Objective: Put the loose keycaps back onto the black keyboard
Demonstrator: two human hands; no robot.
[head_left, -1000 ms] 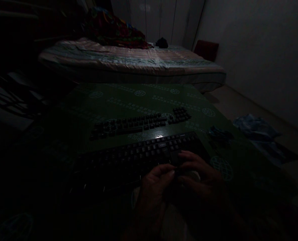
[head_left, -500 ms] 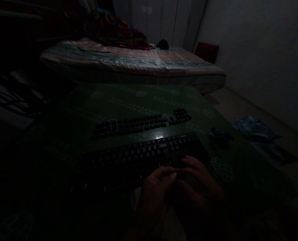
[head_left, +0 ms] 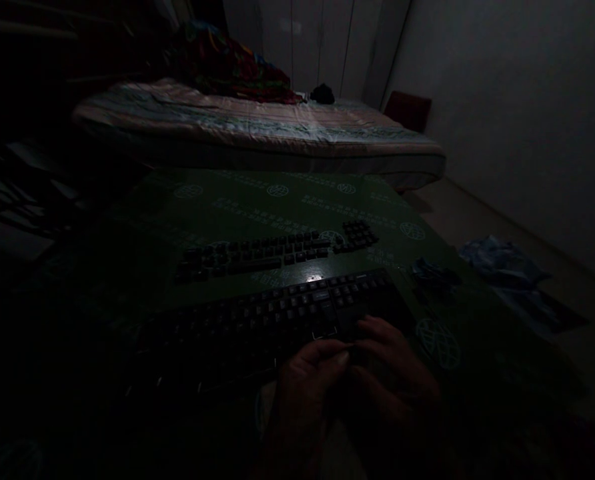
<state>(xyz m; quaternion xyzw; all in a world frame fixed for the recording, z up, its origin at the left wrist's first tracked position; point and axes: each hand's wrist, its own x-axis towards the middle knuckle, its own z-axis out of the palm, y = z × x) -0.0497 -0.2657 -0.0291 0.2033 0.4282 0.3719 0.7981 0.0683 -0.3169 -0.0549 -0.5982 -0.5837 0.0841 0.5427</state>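
A black keyboard (head_left: 257, 320) lies across the green table, with some keycaps off its lower and right parts and thin metal wires showing there. Over its near right edge, my left hand (head_left: 310, 380) pinches with thumb and forefinger. My right hand (head_left: 392, 363) meets it fingertip to fingertip, its fingers curled. Whatever is between the fingertips is too small and dark to make out. Beyond the keyboard, loose black keycaps (head_left: 257, 252) are laid out in rows, with a separate block of keycaps (head_left: 360, 233) at the right.
The green table (head_left: 237, 193) carries printed globe marks. A crumpled dark cloth (head_left: 435, 275) lies on its right side. Light-blue fabric (head_left: 502, 260) is past the right edge. A bed (head_left: 277, 133) stands behind the table, with a patterned blanket (head_left: 232, 67) on it. The room is very dark.
The view has shifted slightly, so the table's things sit a little lower and further left. Both hands keep the same fingertip-to-fingertip pose over the keyboard.
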